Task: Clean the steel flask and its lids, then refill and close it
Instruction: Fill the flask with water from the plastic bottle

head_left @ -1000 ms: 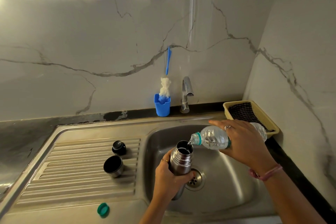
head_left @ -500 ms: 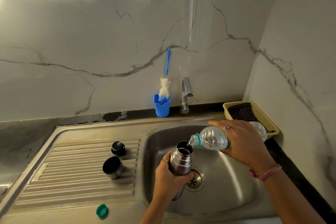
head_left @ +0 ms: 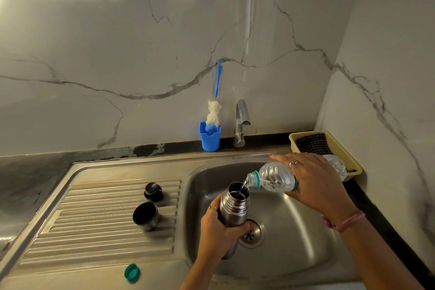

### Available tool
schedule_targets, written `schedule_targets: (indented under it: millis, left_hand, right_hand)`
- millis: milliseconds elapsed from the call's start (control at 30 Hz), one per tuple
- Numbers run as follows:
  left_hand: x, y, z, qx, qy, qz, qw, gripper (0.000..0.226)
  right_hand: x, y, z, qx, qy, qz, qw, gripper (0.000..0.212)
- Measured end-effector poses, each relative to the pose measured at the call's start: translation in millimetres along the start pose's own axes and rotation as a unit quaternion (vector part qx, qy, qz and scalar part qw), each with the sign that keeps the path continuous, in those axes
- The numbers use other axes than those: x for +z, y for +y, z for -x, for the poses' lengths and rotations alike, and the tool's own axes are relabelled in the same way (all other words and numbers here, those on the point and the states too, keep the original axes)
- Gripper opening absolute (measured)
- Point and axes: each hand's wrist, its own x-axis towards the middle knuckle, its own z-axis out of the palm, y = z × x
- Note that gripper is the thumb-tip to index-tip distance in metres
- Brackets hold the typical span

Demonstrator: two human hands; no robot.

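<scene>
Low in the middle of the frame, the left hand (head_left: 217,233) wraps its fingers round the steel flask (head_left: 234,207), holding it upright and open-mouthed over the sink (head_left: 294,231) basin, just above the drain (head_left: 251,233). The right hand (head_left: 315,181) grips a clear plastic bottle (head_left: 273,178) tipped on its side, its neck at the flask's mouth, and a thin stream of water seems to run in. Left of the basin, on the ribbed drainboard (head_left: 94,219), stand the cup lid (head_left: 145,216) and the black stopper (head_left: 153,192), apart from each other. A green bottle cap (head_left: 132,272) lies at the lower left.
</scene>
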Motion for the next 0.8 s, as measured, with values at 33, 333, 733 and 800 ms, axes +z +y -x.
schedule_targets:
  millis: [33,333,733,800]
  left_hand:
    - [0.1,-0.4,0.1,0.0,0.001,0.0,1.0,0.077]
    - [-1.8,-0.2,0.0,0.0,0.007,-0.007,1.0,0.076]
    - [-3.2,0.1,-0.5,-0.004,0.005,-0.009,1.0,0.077]
    - [-3.1,-0.2,0.3,-0.006,0.004,-0.006,1.0,0.078]
  right_hand:
    - [-0.2,-0.1,0.1,0.0,0.001,-0.001,1.0,0.077]
    - [-1.6,0.3,-1.4,-0.005,0.0,0.007,1.0,0.077]
    - [-2.0,-2.0,-2.9,-0.002,-0.003,0.022,1.0,0.078]
    - [-1.3,-2.7,-3.0,0.0,-0.004,0.02,1.0,0.078]
